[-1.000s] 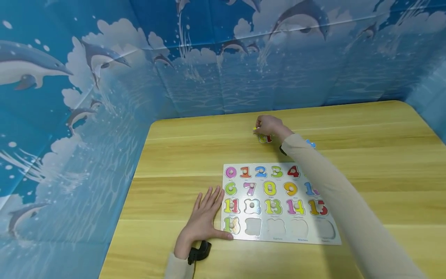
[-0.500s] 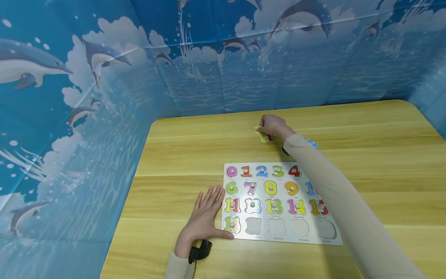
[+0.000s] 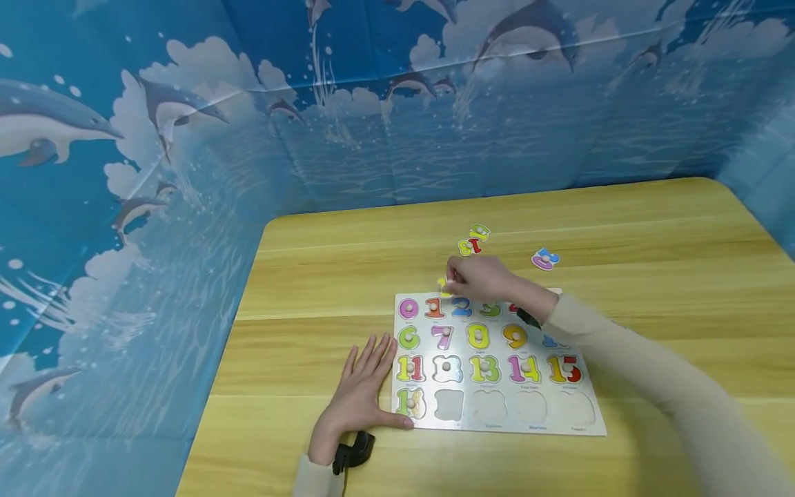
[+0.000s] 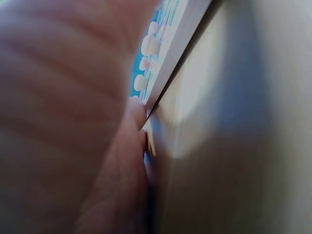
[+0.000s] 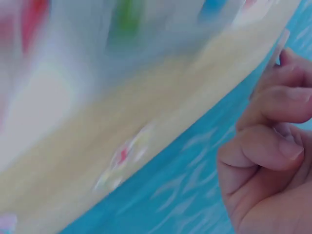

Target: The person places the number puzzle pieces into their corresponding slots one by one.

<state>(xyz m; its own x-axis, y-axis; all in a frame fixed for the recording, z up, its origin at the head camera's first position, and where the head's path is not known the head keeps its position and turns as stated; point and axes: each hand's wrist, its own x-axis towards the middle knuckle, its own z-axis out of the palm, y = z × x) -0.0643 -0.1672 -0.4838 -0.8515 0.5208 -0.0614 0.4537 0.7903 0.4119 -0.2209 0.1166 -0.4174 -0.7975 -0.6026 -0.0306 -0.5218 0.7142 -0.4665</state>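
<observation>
My right hand [image 3: 484, 277] pinches a partly yellow number puzzle piece [image 3: 444, 286] just beyond the far edge of the white number board [image 3: 468, 386]. Most of that piece is covered by the fingers; in the right wrist view only its thin edge [image 5: 270, 66] shows past the curled fingers [image 5: 265, 146]. My left hand [image 3: 357, 397] lies flat with fingers spread along the board's left edge, its thumb on the near left corner. Knobbed number pieces fill the board's upper rows and the first place of the bottom row, whose other recesses are bare.
Behind the board on the wooden table [image 3: 298, 290] lie a yellow and red 18 piece [image 3: 470, 246], a green and yellow piece [image 3: 479, 232] and a blue and purple piece [image 3: 545, 259]. A dolphin-printed cloth [image 3: 348, 159] hangs behind and left of the table.
My right hand has lifted the yellow piece from the group at the back and carried it toward the board, uncovering the pieces there. The left hand has stayed in place.
</observation>
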